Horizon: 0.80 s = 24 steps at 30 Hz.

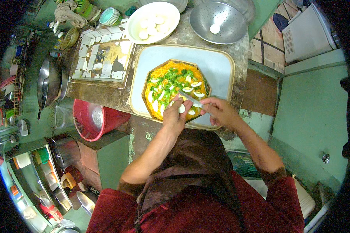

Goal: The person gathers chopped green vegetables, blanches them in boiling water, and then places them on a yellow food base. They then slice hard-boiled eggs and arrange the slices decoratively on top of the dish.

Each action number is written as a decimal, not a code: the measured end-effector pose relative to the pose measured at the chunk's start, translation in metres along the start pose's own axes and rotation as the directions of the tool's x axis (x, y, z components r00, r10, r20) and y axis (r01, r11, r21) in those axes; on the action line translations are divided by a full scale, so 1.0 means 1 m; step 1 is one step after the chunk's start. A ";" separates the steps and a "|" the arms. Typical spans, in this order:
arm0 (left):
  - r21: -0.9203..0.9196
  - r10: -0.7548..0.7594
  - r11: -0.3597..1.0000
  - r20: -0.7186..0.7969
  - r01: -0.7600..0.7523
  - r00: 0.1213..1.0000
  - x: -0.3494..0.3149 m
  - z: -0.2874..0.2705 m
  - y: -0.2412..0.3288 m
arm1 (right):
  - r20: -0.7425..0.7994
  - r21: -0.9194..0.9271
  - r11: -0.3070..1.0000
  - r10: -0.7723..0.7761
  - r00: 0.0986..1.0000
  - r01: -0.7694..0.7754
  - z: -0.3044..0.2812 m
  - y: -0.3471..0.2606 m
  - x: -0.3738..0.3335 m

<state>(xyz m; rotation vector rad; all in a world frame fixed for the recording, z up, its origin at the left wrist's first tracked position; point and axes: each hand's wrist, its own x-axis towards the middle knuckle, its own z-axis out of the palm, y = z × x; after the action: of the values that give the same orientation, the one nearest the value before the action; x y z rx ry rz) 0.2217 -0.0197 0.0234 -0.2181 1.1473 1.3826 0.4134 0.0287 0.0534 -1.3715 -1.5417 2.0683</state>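
Note:
My left hand (175,115) holds a peeled boiled egg (181,108), its white side showing between the fingers. A knife (191,99) is gripped in my right hand (218,112), its blade lying against or just above the egg; which of the two I cannot tell. Both hands are over the near edge of an octagonal platter of yellow-orange food (151,83), topped with chopped greens (177,77) and several egg wedges (198,94). Beneath the platter is a pale blue tray (217,70) with a tan rim.
Behind the tray stand a white bowl (134,23) with several peeled eggs and a metal colander (196,23) holding one egg. A tiled board (83,64) lies to the left. Below the counter's left edge sits a red tub (81,126); a dark wok (44,83) hangs beyond it.

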 end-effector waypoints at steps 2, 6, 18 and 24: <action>0.051 -0.013 0.999 0.073 0.009 0.997 -0.009 -0.005 0.005 | -0.034 -0.183 0.968 -0.183 0.983 0.174 0.017 0.014 -0.015; 0.117 -0.061 0.992 0.128 0.046 0.990 -0.020 -0.015 0.008 | -0.155 -0.280 0.912 -0.350 0.924 0.299 0.038 0.048 -0.024; 0.381 -0.034 0.924 0.051 0.012 0.998 -0.021 -0.020 0.035 | -0.072 0.457 0.888 -0.023 0.997 0.054 0.054 0.026 -0.021; 0.919 0.240 0.218 0.277 -0.329 0.930 -0.016 -0.035 0.060 | -0.236 0.323 0.941 -0.025 0.971 0.103 0.047 0.016 -0.035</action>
<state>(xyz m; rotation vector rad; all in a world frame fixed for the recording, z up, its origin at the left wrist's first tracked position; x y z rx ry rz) 0.1577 -0.0393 0.0470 1.0123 1.8374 0.7099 0.4015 -0.0307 0.0597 -1.3524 -1.0694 1.9398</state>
